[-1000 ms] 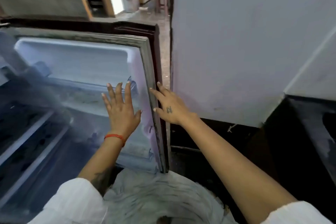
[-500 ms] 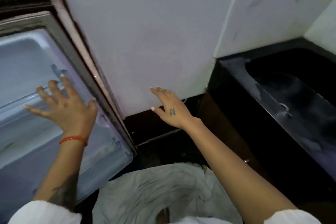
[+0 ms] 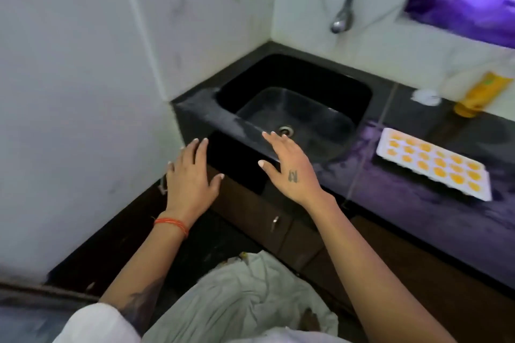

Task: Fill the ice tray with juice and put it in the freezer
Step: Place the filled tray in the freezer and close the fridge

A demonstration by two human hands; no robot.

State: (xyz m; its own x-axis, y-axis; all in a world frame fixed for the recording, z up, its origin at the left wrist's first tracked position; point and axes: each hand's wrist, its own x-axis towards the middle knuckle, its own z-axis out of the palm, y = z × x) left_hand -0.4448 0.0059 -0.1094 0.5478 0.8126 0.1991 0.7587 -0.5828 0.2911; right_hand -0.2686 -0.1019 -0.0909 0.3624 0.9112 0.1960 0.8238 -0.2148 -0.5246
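Observation:
A white ice tray (image 3: 432, 164) lies flat on the dark counter (image 3: 404, 203) at the right, its several cells filled with orange juice. A yellow juice container (image 3: 479, 93) stands behind it near the wall. My left hand (image 3: 189, 178) hovers with fingers spread in front of the sink's left corner and holds nothing. My right hand (image 3: 289, 170) is also spread and empty, over the sink's front edge, well left of the tray. Only a sliver of the fridge door (image 3: 41, 298) shows at the bottom left.
A black sink (image 3: 295, 108) with a metal drain sits in the counter, a tap (image 3: 344, 0) on the tiled wall above it. A white wall (image 3: 69, 92) fills the left. Brown cabinet doors (image 3: 278, 225) run under the counter. A white cap (image 3: 426, 96) lies near the yellow container.
The view has swung right, from the open fridge door to the sink and counter. My left hand has come off the door; both hands now hover empty near the sink.

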